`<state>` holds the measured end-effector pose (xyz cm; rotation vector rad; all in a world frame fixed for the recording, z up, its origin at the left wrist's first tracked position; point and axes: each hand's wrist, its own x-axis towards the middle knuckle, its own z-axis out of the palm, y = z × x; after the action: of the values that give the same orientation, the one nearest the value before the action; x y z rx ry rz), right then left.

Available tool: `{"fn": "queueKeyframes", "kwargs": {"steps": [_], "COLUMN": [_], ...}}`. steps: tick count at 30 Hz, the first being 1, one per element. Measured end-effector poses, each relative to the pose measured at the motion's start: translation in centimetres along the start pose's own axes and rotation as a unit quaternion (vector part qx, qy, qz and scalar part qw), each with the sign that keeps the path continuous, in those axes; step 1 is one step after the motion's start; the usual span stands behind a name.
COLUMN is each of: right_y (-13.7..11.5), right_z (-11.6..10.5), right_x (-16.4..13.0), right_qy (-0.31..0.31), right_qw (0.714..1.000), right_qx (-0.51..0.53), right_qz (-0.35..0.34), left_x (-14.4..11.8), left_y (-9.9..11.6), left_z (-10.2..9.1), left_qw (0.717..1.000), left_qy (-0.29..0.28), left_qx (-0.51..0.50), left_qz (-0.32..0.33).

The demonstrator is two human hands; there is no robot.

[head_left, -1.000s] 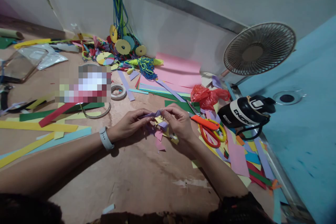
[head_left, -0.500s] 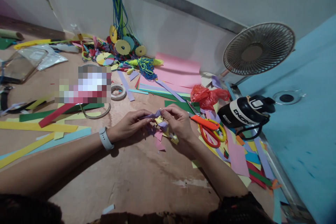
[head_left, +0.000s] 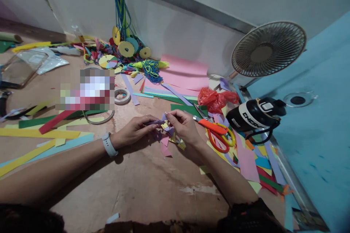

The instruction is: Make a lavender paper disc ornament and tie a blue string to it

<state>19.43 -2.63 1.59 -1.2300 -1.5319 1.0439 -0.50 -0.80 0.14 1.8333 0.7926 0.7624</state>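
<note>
Together, the left hand (head_left: 133, 130) and right hand (head_left: 183, 127) pinch a small folded purple paper strip (head_left: 159, 120) just above the brown wooden tabletop (head_left: 142, 185), near orange-handled scissors (head_left: 217, 134) and a black bottle (head_left: 255, 115) lying sideways.

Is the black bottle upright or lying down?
Lying down. The bottle rests on its side at the table's right edge, its cap pointing right, on paper scraps beside the scissors.

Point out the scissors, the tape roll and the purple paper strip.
scissors (head_left: 218, 135): head view, orange handle.
tape roll (head_left: 122, 95): head view, ring's near rim.
purple paper strip (head_left: 156, 121): head view, part between both hands.
</note>
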Motion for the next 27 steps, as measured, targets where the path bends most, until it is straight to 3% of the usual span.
{"fn": "queueKeyframes", "kwargs": {"steps": [9, 18, 27], "right_y": [-0.6, -0.3, 0.4], "right_z": [-0.2, 0.4, 0.5], "right_x": [-0.3, -0.6, -0.5], "right_qy": [0.042, 0.019, 0.042], "right_qw": [0.967, 0.985, 0.977], "right_qx": [-0.166, -0.104, -0.102], "right_qz": [-0.190, -0.133, -0.181], "left_x": [0.0, -0.1, 0.0], "left_y": [0.0, 0.3, 0.4], "left_z": [0.1, 0.5, 0.6], "left_qw": [0.997, 0.979, 0.968], "left_qy": [-0.008, -0.018, -0.032], "left_qx": [-0.073, -0.170, -0.199], "left_qz": [-0.035, -0.111, -0.151]}}
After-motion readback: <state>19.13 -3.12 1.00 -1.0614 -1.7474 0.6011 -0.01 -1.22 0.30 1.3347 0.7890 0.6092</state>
